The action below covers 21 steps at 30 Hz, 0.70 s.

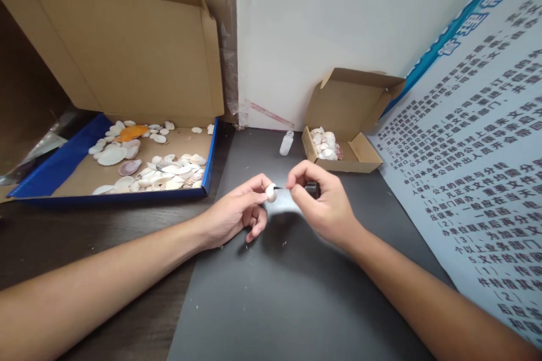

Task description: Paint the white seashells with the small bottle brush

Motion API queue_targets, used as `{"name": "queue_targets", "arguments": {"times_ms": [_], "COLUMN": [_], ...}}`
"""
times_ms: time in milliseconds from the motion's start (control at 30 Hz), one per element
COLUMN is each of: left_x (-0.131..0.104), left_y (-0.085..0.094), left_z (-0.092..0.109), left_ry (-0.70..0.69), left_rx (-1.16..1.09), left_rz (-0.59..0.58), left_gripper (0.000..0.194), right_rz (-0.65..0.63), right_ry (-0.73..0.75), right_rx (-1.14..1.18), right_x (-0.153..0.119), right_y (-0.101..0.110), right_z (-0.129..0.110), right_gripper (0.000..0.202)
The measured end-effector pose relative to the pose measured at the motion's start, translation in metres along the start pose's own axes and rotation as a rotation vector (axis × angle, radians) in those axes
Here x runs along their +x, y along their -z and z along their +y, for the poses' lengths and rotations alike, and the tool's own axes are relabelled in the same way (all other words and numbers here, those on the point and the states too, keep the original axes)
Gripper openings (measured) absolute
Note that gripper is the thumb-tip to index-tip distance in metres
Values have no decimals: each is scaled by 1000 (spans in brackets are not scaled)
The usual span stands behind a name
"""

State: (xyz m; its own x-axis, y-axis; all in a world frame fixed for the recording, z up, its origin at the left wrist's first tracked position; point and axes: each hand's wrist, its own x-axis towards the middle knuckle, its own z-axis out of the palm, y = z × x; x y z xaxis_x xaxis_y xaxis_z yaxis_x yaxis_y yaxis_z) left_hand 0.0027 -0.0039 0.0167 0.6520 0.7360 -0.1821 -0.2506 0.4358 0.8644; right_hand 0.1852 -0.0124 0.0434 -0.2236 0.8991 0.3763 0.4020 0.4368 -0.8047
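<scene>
Between the thumb and forefinger of my left hand (243,208) is a small white shell (271,193), held above the dark grey mat (237,304). My right hand (324,200) grips a thin brush with a black cap (313,189) as its handle. The dark tip of the brush points left and is at the right side of the shell; whether it touches cannot be made out. Behind the hands, a small whitish bottle (286,144) stands on the mat.
At the left, an open blue-edged cardboard box (63,194) holds several shells and an orange piece (130,133). A smaller open box (353,167) with several shells stands at the back right. A white wall (296,39) and a printed poster (478,152) border the mat.
</scene>
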Motion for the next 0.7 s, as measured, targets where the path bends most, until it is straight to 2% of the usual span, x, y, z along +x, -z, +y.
{"name": "queue_targets", "arguments": {"times_ms": [67,200,300,433,567,700], "left_x": [0,0,0,0,0,0], "left_y": [1,1,2,3,4,5], "left_z": [1,2,4,6,6,5], "left_ry": [-2,8,17,27,37,40], "left_rx": [-14,-37,-46,-53,-62,-86], "left_rz": [-3,10,11,17,17,27], "left_gripper": [12,9,9,9,12,13], "right_rz": [-28,31,-47,65,7,75], "right_ry": [-1,0,36,-6,2,-68], "right_rx": [-27,-29,-1,-52,23,-5], "right_x": [0,-1,-2,-1,-2,0], "right_y": [-1,-3,-4,-3,-4,-3], "right_z": [0,-1,-1,0,2,4], "right_gripper": [10,11,11,11,9,10]}}
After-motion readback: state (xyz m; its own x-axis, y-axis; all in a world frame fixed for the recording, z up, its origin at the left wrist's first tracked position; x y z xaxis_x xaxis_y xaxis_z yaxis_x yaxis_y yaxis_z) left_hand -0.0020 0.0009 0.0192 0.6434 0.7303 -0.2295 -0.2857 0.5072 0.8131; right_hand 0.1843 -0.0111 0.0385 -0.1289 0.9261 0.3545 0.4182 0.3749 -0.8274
